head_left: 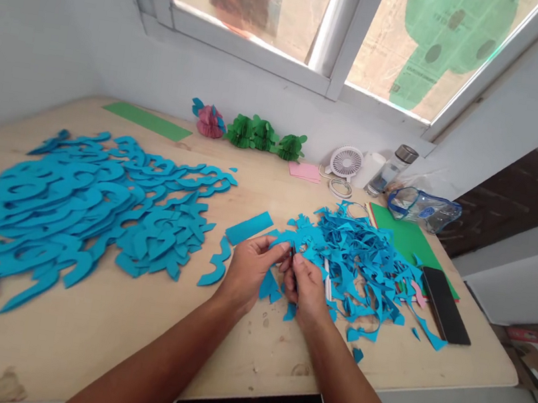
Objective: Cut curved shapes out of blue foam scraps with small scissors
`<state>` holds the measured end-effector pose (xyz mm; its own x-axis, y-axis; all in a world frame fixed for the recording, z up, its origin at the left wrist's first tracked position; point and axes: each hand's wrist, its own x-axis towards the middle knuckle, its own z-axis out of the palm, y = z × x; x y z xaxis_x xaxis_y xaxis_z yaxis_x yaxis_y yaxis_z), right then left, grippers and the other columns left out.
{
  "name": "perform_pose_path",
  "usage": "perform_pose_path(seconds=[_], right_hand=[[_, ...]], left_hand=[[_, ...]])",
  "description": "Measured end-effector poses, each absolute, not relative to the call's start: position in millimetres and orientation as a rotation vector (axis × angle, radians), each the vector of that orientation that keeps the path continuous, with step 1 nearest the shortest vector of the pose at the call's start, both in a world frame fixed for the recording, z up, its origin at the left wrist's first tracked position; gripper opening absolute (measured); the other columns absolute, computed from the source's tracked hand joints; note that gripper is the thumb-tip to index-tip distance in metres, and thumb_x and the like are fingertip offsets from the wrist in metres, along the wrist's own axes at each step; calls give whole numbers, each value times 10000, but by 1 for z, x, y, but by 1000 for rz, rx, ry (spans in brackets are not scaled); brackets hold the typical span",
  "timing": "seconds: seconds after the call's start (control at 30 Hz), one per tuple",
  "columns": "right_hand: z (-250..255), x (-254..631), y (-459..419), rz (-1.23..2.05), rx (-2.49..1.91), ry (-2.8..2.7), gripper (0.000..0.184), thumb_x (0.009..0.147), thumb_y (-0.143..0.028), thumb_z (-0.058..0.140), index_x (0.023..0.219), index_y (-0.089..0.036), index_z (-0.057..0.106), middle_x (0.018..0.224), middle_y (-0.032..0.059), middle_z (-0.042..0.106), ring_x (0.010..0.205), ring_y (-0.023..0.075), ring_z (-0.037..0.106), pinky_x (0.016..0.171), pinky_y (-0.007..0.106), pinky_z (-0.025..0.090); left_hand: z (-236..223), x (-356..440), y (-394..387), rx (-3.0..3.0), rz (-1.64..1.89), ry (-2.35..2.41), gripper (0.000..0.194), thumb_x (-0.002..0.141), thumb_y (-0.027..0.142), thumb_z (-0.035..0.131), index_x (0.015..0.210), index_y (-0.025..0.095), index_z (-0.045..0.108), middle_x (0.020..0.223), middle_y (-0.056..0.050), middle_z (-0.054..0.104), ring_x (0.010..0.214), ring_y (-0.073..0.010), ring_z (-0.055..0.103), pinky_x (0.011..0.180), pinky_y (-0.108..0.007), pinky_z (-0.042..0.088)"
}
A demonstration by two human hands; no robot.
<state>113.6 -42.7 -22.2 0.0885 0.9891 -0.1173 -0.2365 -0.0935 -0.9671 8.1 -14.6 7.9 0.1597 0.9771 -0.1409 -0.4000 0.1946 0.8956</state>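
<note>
My left hand point(249, 271) is closed, pinching a piece of blue paper point(284, 236) between thumb and fingers. Close beside it, my right hand point(309, 288) is closed around small dark scissors point(292, 253), whose blades meet the paper; its fingers mostly cover the handles. A blue paper strip point(249, 227) lies just beyond my left hand, and a wavy blue cutout point(217, 264) is to its left. Past my right hand spreads a heap of blue paper scraps point(356, 261), with a white stick-like thing point(327, 279) partly under it.
Layered wavy blue cutouts point(67, 198) cover the table's left, beside a pile of leaf-shaped pieces point(159, 242). Along the wall stand green paper figures point(253, 133), a small fan point(345, 163) and a bottle point(390, 172). A phone point(444, 305) lies right, by green sheets point(402, 238).
</note>
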Motion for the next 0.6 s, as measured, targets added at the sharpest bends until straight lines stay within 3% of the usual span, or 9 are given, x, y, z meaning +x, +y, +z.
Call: perform_pose_path(seconds=[0.6], right_hand=[[-32,116,-41,1229,-1186,-953,467,797,-605,568,647,-163,554,399,-76,399,341,47,255,342,200,150]], left_hand=[[8,10,-17,963,1231,948,260,690,307,671,507,168,551,508,28,535,513,-101,477,557,-226,392]])
